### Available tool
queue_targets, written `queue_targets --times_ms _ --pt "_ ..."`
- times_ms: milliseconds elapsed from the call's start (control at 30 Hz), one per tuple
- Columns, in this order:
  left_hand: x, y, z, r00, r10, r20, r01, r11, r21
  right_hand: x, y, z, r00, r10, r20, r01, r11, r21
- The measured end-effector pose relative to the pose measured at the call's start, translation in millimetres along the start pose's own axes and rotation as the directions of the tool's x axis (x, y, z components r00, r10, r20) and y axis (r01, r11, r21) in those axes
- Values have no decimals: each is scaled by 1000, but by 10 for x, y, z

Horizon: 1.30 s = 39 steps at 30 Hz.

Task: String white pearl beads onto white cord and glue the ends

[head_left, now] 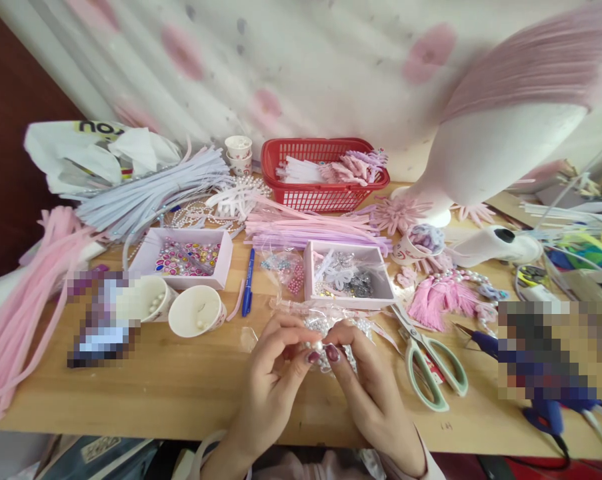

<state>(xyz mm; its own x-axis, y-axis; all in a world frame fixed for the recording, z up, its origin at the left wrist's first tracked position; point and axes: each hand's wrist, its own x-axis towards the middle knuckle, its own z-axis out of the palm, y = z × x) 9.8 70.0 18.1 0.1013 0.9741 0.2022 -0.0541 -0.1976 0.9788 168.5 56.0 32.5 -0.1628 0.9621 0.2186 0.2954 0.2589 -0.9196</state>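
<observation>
My left hand (277,363) is closed in a pinch over the near middle of the table, with a white pearl bead (317,345) at its fingertips. Close against it, my right hand (363,373) also pinches at the bead, thumb and forefinger pressed together. Whatever else lies between the fingertips is too small to make out. Behind and below the fingers shows a clear plastic bag of pearly beads (351,323), partly hidden by both hands. Green-handled scissors (433,363) lie to the right of my right hand.
White boxes of gems (225,277) and of clear trimmings (391,293) stand behind my hands. Paper cups (195,327) and a blue pen (249,283) are at left. A glue gun (545,413) lies right. A red basket (325,197) and pipe cleaners (151,197) stand farther back.
</observation>
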Motion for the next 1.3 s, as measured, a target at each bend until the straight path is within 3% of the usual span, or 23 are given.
queue_targets --times_ms 367,1300 --pt "27 7 1 1000 11 -8 -11 1000 17 31 -19 -71 999 -10 46 11 1000 -15" --pt "17 -4 20 1000 0 -6 -1 999 -42 26 15 -14 1000 0 28 0 1000 24"
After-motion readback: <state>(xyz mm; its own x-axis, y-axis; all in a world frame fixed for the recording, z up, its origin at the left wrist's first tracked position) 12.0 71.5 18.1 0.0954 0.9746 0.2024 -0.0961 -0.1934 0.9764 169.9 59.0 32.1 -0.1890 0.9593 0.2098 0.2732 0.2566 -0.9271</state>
